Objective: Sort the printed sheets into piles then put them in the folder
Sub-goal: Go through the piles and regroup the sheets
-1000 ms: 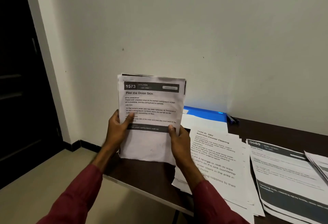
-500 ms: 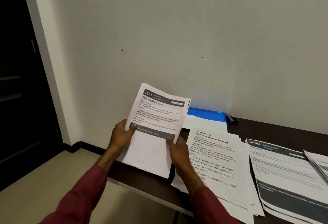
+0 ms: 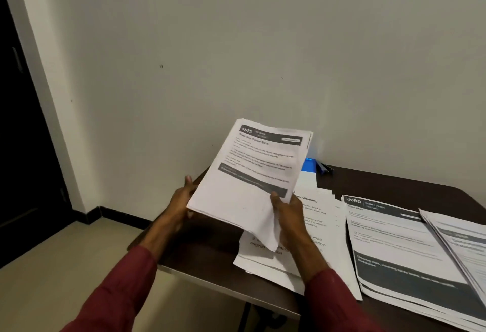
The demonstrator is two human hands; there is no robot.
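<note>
While a second ago you held the stack of sheets (image 3: 249, 174) upright and square to your face over the table's (image 3: 210, 247) left corner, it now leans back and has swung right, its lower corner hanging above the counter-cleaning pile (image 3: 324, 217). That reads as squaring finished and the stack on its way, probably toward the blue folder (image 3: 308, 164) lying at the wall just behind it, though you could also be about to lay it down as a pile.

Your left hand (image 3: 181, 200) grips the stack's left edge, with the fingers tucked out of sight beneath. Your right hand (image 3: 289, 213) pinches the lower right edge, thumb pressed on the printed face, fingers hidden behind. Both are closed on the paper; neither touches the table.

The 3080 pile (image 3: 394, 239) and one more pile (image 3: 462, 239) lie to the right, not yet in the folder.
</note>
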